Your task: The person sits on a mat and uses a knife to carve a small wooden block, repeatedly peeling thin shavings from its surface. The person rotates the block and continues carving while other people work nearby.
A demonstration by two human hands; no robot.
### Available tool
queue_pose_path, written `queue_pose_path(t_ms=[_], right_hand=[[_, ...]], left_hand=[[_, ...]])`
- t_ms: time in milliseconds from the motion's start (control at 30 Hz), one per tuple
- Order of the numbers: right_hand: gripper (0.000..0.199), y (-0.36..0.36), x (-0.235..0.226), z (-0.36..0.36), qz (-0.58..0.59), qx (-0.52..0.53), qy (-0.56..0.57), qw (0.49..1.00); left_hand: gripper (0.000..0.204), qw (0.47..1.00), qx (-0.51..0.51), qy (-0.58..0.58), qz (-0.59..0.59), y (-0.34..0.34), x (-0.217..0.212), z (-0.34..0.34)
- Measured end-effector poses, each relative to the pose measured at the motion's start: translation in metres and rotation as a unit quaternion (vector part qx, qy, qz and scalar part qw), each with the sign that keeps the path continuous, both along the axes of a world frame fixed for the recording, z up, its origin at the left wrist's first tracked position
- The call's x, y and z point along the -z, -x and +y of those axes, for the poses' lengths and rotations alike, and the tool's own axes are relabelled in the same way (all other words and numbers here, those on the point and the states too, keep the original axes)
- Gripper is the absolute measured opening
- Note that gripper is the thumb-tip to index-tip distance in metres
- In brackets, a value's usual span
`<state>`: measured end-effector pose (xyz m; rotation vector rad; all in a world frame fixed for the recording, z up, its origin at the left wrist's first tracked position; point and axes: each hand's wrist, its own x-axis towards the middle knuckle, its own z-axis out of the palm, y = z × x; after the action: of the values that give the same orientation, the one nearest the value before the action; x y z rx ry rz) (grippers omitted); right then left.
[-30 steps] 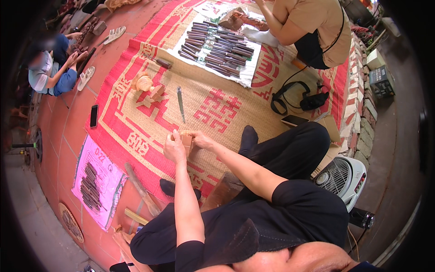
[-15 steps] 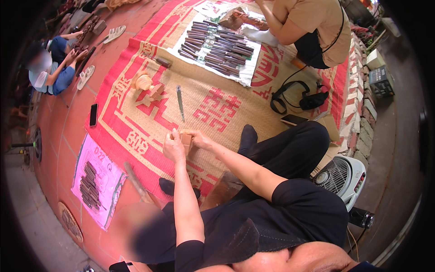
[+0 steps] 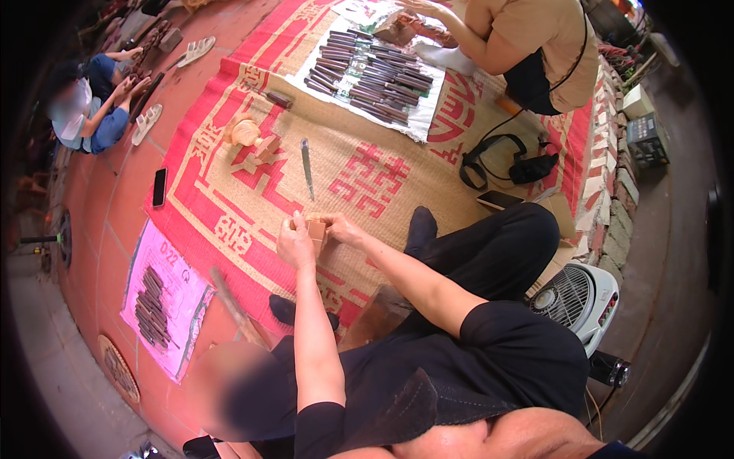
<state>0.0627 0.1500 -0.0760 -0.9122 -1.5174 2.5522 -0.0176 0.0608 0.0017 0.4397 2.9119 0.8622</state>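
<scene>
I'm clamping a small tan block [image 3: 316,231] between both hands: my left hand [image 3: 293,243] is wrapping its left side, thumb up, and my right hand [image 3: 344,229] is pinching its right side with the fingertips. In the head view I'm holding it above the mat [image 3: 290,176], in from its near edge. I'm judging it light, stiff and not very slippery, since its faces are looking flat and matt, like wood, though I can't tell the material for certain. Its opposite sides are offering the surest hold, and I'm guessing that its crisp edges would be chipping before its body gave. Beyond my hands a slim, silvery pointed tool [image 3: 307,170] is lying with its tip toward me. Toward the mat's left edge a pale, rounded, ridged piece [image 3: 243,131] is resting just beside a reddish-brown block [image 3: 267,148]. The mat itself is showing a woven, straw-coloured texture with red patterning and is creasing a little. Toward its far edge, a smooth white sheet [image 3: 423,126] is carrying rows of slender, dark brown pieces [image 3: 382,84].
</scene>
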Motion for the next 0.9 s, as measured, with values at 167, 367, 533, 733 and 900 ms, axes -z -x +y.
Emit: queue_pose_path(t_ms=[167, 367, 533, 733, 900], right_hand=[[0.014, -0.001, 0.021, 0.019, -0.033, 0.028, -0.148, 0.988], [0.029, -0.004, -0.031, -0.014, 0.058, 0.025, -0.05, 0.997], [0.017, -0.001, -0.004, 0.001, 0.042, -0.014, -0.059, 0.997], [0.013, -0.004, 0.014, 0.009, 0.005, 0.018, -0.067, 0.998], [0.027, -0.003, -0.01, -0.017, 0.078, 0.04, -0.093, 0.992]], left_hand=[[0.044, 1.0, 0.007, -0.008, -0.005, -0.002, 0.0, 0.003], [0.049, 1.0, -0.005, -0.009, -0.018, 0.001, 0.005, -0.004], [0.05, 1.0, 0.0, -0.015, -0.001, 0.001, 0.005, -0.001], [0.05, 1.0, -0.006, -0.019, -0.011, 0.003, 0.004, -0.005], [0.049, 1.0, 0.004, -0.011, -0.016, 0.001, 0.004, -0.001]])
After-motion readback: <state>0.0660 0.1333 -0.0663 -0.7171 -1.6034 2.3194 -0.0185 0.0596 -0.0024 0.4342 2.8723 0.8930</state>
